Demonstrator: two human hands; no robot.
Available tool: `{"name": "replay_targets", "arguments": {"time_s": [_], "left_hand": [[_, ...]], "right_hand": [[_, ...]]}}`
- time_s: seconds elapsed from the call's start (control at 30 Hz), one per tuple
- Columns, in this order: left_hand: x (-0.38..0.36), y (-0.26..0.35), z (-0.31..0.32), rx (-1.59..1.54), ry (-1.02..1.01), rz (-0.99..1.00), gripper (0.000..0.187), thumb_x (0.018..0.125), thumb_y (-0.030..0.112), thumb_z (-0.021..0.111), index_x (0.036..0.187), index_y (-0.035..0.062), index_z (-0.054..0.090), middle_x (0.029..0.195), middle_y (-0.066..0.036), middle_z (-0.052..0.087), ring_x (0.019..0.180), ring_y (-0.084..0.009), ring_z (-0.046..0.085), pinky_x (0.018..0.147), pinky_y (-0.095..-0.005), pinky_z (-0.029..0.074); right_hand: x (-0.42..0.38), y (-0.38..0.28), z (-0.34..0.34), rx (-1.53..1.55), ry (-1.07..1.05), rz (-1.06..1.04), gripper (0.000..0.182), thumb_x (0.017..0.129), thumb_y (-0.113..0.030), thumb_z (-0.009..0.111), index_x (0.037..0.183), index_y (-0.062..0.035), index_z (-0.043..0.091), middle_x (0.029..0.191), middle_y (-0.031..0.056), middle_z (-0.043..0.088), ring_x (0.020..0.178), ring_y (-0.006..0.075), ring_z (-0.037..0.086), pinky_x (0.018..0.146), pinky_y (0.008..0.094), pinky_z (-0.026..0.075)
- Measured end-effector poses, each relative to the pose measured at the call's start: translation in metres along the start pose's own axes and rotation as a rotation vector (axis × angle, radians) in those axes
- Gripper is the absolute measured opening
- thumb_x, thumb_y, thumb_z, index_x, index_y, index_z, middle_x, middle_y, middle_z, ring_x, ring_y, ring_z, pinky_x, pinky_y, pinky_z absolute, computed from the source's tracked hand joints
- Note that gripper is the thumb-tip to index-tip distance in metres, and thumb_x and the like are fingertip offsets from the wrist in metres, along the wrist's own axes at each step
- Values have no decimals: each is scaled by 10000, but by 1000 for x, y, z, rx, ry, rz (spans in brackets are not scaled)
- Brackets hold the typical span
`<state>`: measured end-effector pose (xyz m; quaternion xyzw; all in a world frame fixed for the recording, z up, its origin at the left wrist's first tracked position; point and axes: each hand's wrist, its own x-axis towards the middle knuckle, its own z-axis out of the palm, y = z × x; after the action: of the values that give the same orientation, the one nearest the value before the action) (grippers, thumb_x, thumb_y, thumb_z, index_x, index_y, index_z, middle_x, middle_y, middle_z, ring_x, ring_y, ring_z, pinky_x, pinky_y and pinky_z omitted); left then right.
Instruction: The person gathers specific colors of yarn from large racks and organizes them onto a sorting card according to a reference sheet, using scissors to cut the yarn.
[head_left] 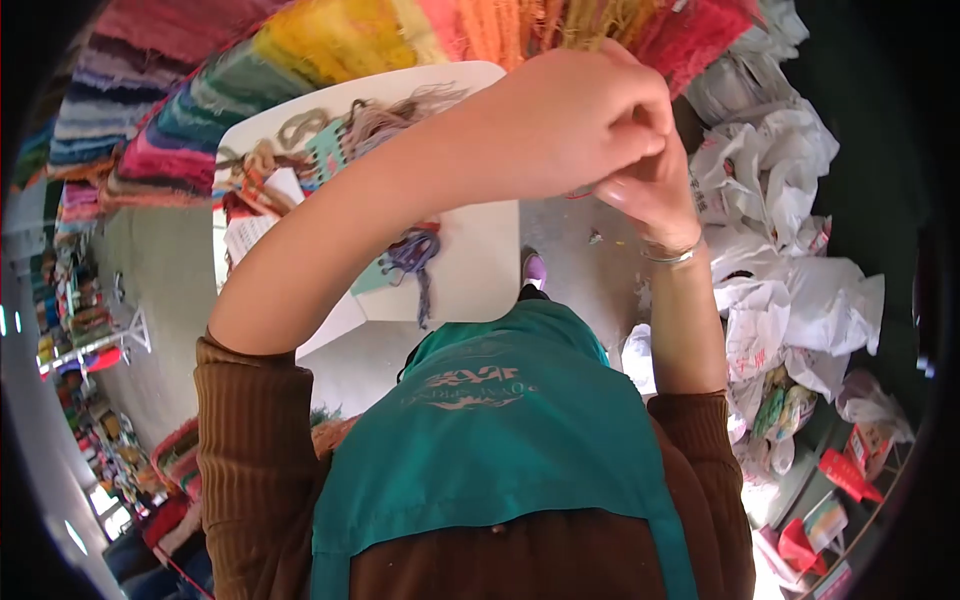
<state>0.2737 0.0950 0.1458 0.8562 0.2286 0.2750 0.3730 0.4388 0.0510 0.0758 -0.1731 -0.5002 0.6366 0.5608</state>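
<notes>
My left hand (585,120) reaches across to the right at the hanging yarn, its fingers curled into a pinch against my other hand. Partly behind it, my right hand (665,195) is raised, with a bracelet (672,256) at the wrist; its thumb is bent inward and the other fingers are mostly covered. A thin red edge shows below the hands, but what they hold is hidden. Just beyond them hang orange and yellow yarn skeins (530,30) and red yarn (705,45).
Left of my hands is a white table (480,260) with small yarn bundles (410,250) and paper cards (285,185). More coloured yarn (200,120) hangs at the upper left. White plastic bags (770,170) are piled along the right. Below is a grey floor (575,235).
</notes>
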Motion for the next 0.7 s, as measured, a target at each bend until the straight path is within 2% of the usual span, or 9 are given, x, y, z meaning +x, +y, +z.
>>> {"name": "replay_targets", "arguments": {"time_s": [0.07,0.1,0.17,0.2,0.27,0.37,0.47,0.6,0.7], "left_hand": [[-23,6,-20,-175,65,-223,177,951,122,560,1068,23,650,739,1,603,670,-85,567,587,-264,436],[-37,8,-30,-229,90,-302,206,967,125,551,1116,23,653,748,22,572,657,-56,513,569,-239,404],[-69,13,-41,-411,202,-463,232,961,100,550,1161,42,652,738,23,546,641,-50,475,571,-228,388],[-88,3,-46,-490,227,-463,255,966,86,544,1198,51,645,733,23,544,639,-59,463,583,-228,389],[-123,-6,-45,-608,419,-561,254,979,91,539,1208,39,634,754,6,586,650,-66,484,607,-225,408],[-175,-19,-35,-648,607,-643,244,946,30,585,1186,19,624,871,-45,696,673,-63,562,579,-210,454],[-219,-23,-14,-365,754,-664,207,960,30,594,1164,8,615,868,-44,701,667,-55,568,580,-209,459],[-274,-29,7,-423,873,-688,223,958,28,600,1180,18,610,870,-43,697,667,-59,567,580,-222,459],[-307,-30,17,-496,929,-757,229,973,60,597,1196,8,603,896,-43,693,669,-67,575,566,-214,447]], "right_hand": [[10,11,38,-2,106,82,860,785,81,746,1512,-34,301,1236,92,590,1061,137,623,856,250,525],[18,21,43,-148,4,41,750,824,83,731,1464,-38,359,1104,52,648,916,71,638,743,197,521],[16,34,69,-211,118,119,714,811,31,771,1425,-37,413,845,-29,638,734,11,573,614,179,456],[16,37,76,-393,109,158,633,802,-7,789,1362,-49,496,662,-83,513,608,-9,458,534,175,351],[15,54,98,-466,138,208,558,798,-25,786,1305,-62,555,587,-101,392,548,-9,347,506,187,273],[8,80,129,-491,109,283,411,823,-35,752,1200,-78,596,590,-83,426,552,6,356,491,214,303],[1,102,156,-730,71,261,278,844,-86,735,1103,-70,636,615,3,540,554,45,470,511,244,405],[-17,149,173,-862,6,11,106,866,-113,713,964,-79,691,738,101,681,606,222,668,542,319,499],[-28,170,183,-946,-119,56,120,877,-57,707,992,-23,695,826,92,702,639,123,642,576,268,497]]}}
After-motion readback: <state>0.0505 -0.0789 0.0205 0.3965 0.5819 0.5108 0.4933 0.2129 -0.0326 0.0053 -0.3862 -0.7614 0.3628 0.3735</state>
